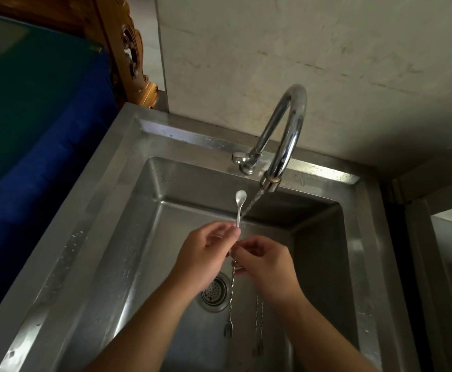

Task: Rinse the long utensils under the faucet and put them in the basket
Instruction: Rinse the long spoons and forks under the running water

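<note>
Over the sink (pixel 117 167) basin, both hands (pixel 237 260) pinching a long spoon (pixel 239 204) beside the faucet (pixel 286 130) stream.

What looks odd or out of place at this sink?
Little. The water stream leaves the faucet at a slant, passing beside the spoon bowl and meeting its stem. No basket is in view.

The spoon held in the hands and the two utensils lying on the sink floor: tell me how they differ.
The held spoon is lifted beside the water stream, gripped by the left hand and right hand; the two utensils lie untouched on the sink floor near the right forearm. The held spoon shows its small bowl end pointing up toward the faucet; their bowl ends are hidden. All have long, thin, twisted metal stems.
</note>
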The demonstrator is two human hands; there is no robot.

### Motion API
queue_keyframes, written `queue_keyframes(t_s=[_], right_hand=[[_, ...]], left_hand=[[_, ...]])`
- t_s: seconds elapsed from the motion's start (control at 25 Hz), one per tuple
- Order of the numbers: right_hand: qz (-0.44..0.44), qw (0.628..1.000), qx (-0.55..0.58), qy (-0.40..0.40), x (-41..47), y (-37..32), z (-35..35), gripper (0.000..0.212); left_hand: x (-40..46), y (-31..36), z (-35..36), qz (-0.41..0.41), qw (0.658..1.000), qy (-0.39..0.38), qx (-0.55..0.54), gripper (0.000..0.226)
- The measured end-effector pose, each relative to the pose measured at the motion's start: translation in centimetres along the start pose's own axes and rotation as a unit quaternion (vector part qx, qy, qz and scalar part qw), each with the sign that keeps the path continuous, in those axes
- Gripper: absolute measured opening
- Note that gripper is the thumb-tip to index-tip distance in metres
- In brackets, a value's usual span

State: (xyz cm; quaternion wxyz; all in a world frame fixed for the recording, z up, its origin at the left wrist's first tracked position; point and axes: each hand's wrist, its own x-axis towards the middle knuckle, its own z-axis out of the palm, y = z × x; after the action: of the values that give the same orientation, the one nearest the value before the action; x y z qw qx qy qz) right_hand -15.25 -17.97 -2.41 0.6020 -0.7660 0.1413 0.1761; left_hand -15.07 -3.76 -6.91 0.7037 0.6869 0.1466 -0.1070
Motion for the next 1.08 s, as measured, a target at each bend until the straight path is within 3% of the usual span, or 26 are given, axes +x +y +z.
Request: queue_keyframes(t_s=[0.12, 0.44, 0.68, 1.08], right_hand=[[0.004, 1.0, 0.02, -0.017, -0.7, 0.4, 0.5, 0.018], [0.027, 0.997, 0.069, -0.006, -0.6, 0.2, -0.6, 0.01], [0.02, 0.997, 0.069, 0.02, 0.9, -1.0, -1.1, 0.012], [0.08, 0.991, 0.111, -0.012, 1.6, -1.0, -1.1, 0.023]], left_hand=[[-0.3, -0.1, -0.1, 0.004, 1.0, 0.01, -0.001, 0.036], [-0.4, 0.8, 1.0, -0.017, 0.999, 0.001, -0.044, 0.011], [-0.7, 1.7, 1.4, -0.039, 0.997, 0.004, -0.07, 0.022], [-1.5, 0.8, 2.0, -0.066, 0.996, -0.024, -0.063, 0.022]])
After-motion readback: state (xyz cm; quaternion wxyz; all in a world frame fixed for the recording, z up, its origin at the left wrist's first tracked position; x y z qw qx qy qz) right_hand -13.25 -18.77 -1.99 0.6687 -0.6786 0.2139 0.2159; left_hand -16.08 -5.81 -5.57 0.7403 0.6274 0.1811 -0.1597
